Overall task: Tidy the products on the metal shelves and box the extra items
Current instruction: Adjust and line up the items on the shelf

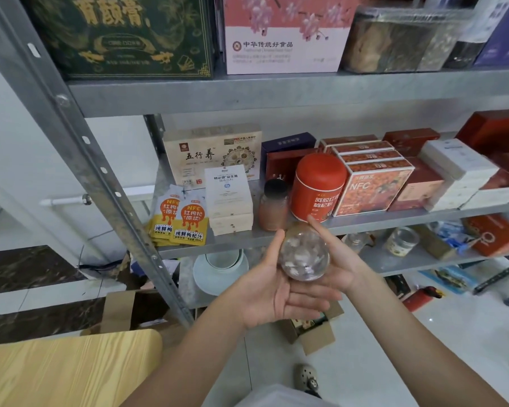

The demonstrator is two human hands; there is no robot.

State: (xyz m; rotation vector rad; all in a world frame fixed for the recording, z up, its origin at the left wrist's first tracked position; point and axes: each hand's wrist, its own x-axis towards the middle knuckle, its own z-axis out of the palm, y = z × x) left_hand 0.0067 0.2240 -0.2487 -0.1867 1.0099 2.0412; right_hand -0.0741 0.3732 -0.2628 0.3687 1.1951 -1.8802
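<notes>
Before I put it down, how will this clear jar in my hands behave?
The clear jar looks like rigid glass or plastic, so probably stiff, possibly breakable. Its round, smooth wall could slip, and roll if laid sideways.
</notes>
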